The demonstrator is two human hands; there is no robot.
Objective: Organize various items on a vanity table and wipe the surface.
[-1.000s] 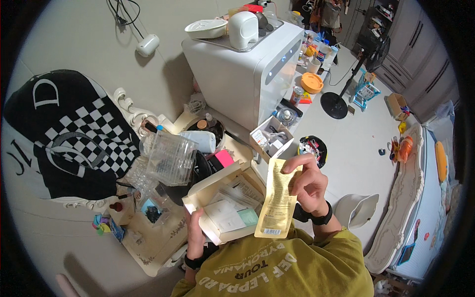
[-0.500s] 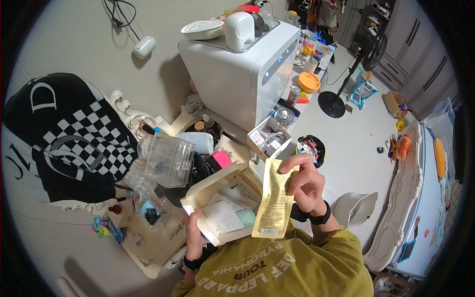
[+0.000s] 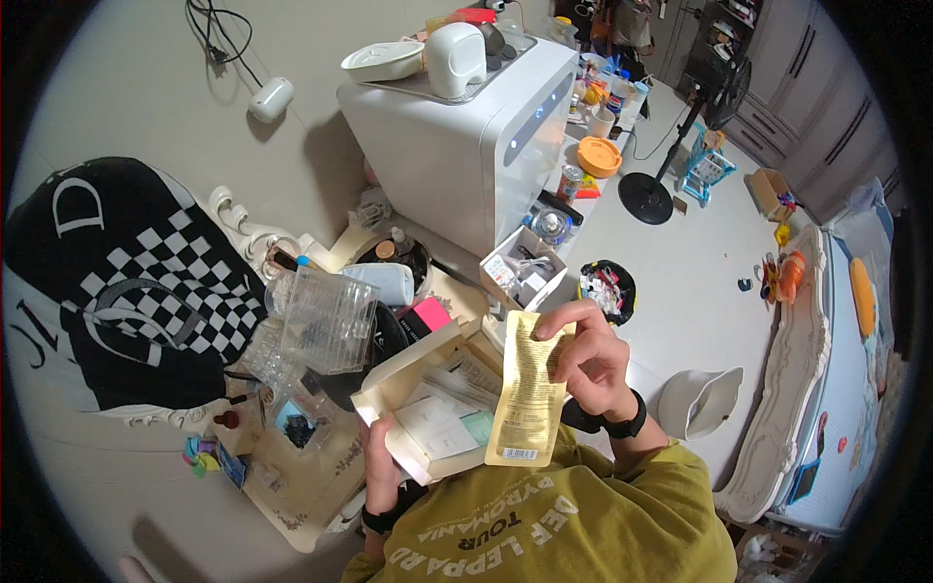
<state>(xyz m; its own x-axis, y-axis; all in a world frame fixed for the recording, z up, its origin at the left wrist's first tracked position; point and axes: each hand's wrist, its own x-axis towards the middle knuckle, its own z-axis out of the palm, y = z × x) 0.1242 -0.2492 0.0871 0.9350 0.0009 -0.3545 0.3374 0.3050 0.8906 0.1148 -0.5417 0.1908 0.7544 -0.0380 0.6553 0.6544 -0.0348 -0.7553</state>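
Observation:
My right hand (image 3: 591, 364) pinches the top of a gold sachet (image 3: 527, 398), which hangs upright with its printed back toward me. At my left, my left hand (image 3: 380, 459) grips the near left side of an open cream cardboard box (image 3: 398, 375). Inside the box lie flat white packets (image 3: 434, 425) and a pale green one (image 3: 477, 428). The sachet hangs in front of the box's right end and hides part of it.
Left of the box, a clear plastic drawer case (image 3: 330, 319) stands on the cluttered cream vanity table (image 3: 301, 500). Behind is a white countertop appliance (image 3: 437, 146). A black bin (image 3: 608, 291) and a white bin (image 3: 702, 403) stand to the right, before a bed (image 3: 777, 389).
The sachet and my right hand have shifted slightly left in the picture, along with most of the scene. Both hands keep their holds.

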